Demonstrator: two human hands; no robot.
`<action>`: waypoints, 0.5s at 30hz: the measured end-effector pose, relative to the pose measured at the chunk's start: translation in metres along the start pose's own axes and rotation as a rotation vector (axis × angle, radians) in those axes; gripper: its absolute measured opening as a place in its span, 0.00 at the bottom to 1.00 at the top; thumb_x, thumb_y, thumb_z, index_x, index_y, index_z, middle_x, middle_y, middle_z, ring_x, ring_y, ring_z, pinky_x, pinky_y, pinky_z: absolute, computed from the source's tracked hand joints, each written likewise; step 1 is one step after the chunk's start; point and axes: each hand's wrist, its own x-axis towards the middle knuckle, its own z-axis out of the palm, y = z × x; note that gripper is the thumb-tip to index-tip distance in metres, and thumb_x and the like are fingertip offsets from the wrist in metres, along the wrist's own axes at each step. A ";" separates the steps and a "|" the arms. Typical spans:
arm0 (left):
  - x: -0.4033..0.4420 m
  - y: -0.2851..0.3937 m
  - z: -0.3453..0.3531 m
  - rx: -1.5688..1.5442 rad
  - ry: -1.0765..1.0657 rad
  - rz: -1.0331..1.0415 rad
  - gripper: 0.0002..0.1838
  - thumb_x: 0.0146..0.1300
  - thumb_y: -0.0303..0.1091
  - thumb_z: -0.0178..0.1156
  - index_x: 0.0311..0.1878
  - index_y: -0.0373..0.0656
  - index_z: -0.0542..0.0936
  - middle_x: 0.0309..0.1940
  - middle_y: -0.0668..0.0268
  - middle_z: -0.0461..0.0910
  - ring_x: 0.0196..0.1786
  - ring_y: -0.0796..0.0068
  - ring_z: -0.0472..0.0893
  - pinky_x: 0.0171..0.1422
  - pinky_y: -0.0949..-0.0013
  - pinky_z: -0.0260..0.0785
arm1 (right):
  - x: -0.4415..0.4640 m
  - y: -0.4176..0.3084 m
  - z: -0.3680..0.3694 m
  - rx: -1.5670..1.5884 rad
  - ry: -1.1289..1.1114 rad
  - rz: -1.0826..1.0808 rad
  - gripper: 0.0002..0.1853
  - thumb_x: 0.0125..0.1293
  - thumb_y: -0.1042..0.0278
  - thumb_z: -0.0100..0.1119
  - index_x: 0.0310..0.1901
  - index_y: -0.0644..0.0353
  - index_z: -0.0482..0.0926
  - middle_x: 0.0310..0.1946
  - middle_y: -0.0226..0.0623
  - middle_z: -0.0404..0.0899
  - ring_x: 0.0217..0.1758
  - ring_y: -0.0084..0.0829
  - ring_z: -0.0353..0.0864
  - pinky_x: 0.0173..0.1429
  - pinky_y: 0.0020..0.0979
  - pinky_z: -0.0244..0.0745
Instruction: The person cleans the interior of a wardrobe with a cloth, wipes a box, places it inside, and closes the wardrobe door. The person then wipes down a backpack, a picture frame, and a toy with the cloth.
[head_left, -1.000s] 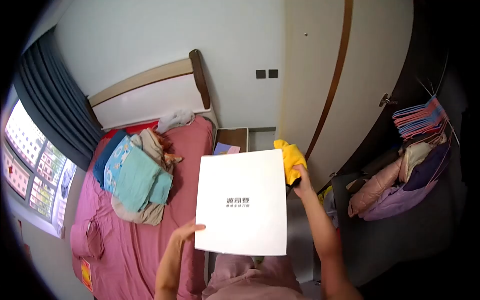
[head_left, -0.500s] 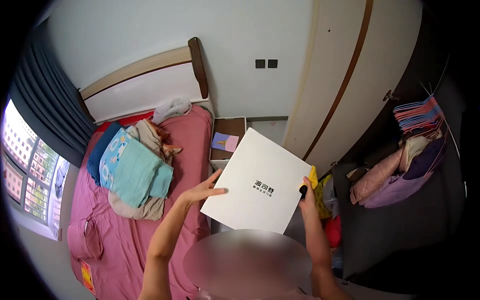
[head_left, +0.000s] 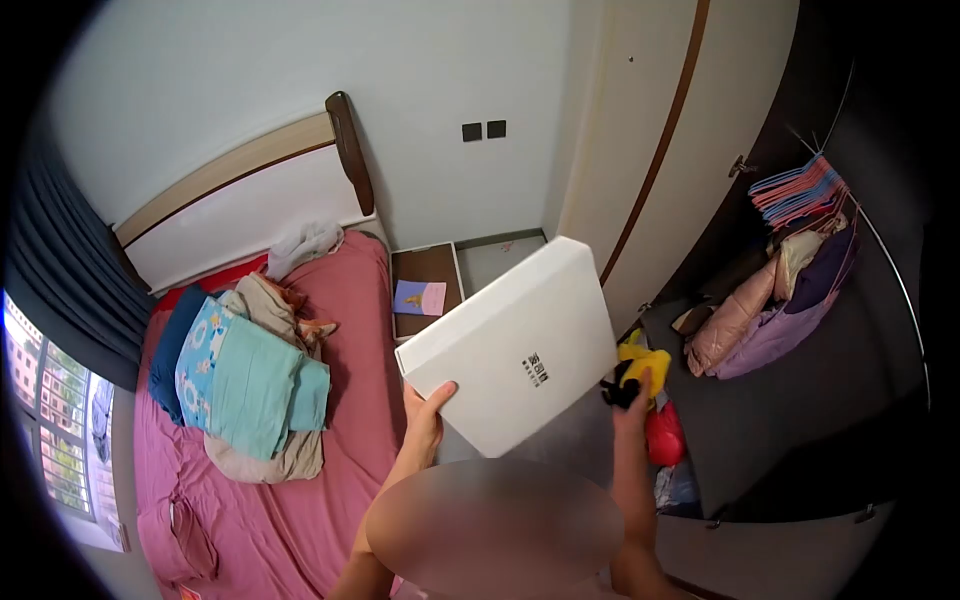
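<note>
A flat white box (head_left: 490, 360) with black printed characters is held up in front of me, tilted. My left hand (head_left: 424, 415) is closed on its lower left edge, the thumb lying on the printed face. My right hand (head_left: 632, 398) is beside the box's right edge, closed around a bunched yellow and black cloth item (head_left: 645, 368) whose exact kind I cannot make out. Whether the right hand also touches the box is unclear.
On the left, folded bedding (head_left: 260, 385) is piled on the pink bed (head_left: 370, 320). A bedside table (head_left: 428, 262) holds a purple and pink booklet (head_left: 420, 297). At right, the open wardrobe has pink and blue hangers (head_left: 800, 193) and hanging jackets (head_left: 735, 315). A red item (head_left: 664, 436) lies below.
The box has turned and tilted, its right side rising. My left hand has shifted from its left side to a grip underneath. My right hand has moved right with the cloth. The view has shifted.
</note>
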 end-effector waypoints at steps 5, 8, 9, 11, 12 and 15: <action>-0.001 0.034 0.007 0.590 -0.167 0.280 0.39 0.41 0.33 0.78 0.57 0.42 0.67 0.49 0.64 0.74 0.54 0.70 0.75 0.59 0.64 0.69 | -0.064 -0.027 0.041 -0.391 -0.264 -0.325 0.28 0.65 0.65 0.64 0.65 0.61 0.68 0.53 0.35 0.77 0.56 0.33 0.78 0.60 0.33 0.73; 0.002 0.017 -0.002 0.808 -0.230 0.341 0.42 0.38 0.38 0.80 0.57 0.41 0.68 0.50 0.61 0.74 0.53 0.63 0.74 0.60 0.61 0.67 | -0.146 -0.030 0.135 -1.160 -0.857 -0.933 0.34 0.54 0.60 0.69 0.63 0.57 0.70 0.62 0.45 0.70 0.63 0.46 0.70 0.67 0.44 0.64; 0.001 0.012 -0.003 0.925 -0.235 0.373 0.42 0.38 0.39 0.80 0.57 0.41 0.69 0.50 0.60 0.74 0.52 0.61 0.74 0.60 0.59 0.66 | -0.168 -0.017 0.158 -1.229 -0.966 -0.968 0.36 0.50 0.60 0.69 0.63 0.53 0.72 0.61 0.45 0.71 0.64 0.50 0.67 0.69 0.48 0.60; -0.008 0.014 0.003 0.922 -0.278 0.361 0.43 0.37 0.42 0.80 0.58 0.41 0.70 0.49 0.59 0.75 0.52 0.58 0.73 0.59 0.58 0.67 | -0.203 0.006 0.187 -1.450 -1.133 -1.051 0.35 0.46 0.59 0.71 0.61 0.44 0.75 0.60 0.40 0.71 0.63 0.47 0.68 0.67 0.47 0.59; -0.012 0.016 0.000 0.856 -0.265 0.327 0.43 0.36 0.41 0.80 0.57 0.41 0.70 0.48 0.59 0.75 0.53 0.59 0.73 0.59 0.58 0.67 | -0.200 0.010 0.186 -1.435 -1.111 -1.022 0.34 0.46 0.59 0.71 0.60 0.44 0.76 0.59 0.39 0.72 0.62 0.47 0.69 0.66 0.47 0.60; -0.024 0.024 -0.012 0.743 -0.239 0.259 0.43 0.34 0.39 0.81 0.56 0.41 0.70 0.47 0.60 0.74 0.53 0.60 0.73 0.59 0.59 0.67 | -0.164 0.012 0.175 -1.456 -0.984 -1.039 0.31 0.46 0.60 0.69 0.57 0.46 0.78 0.53 0.38 0.75 0.57 0.46 0.71 0.62 0.47 0.64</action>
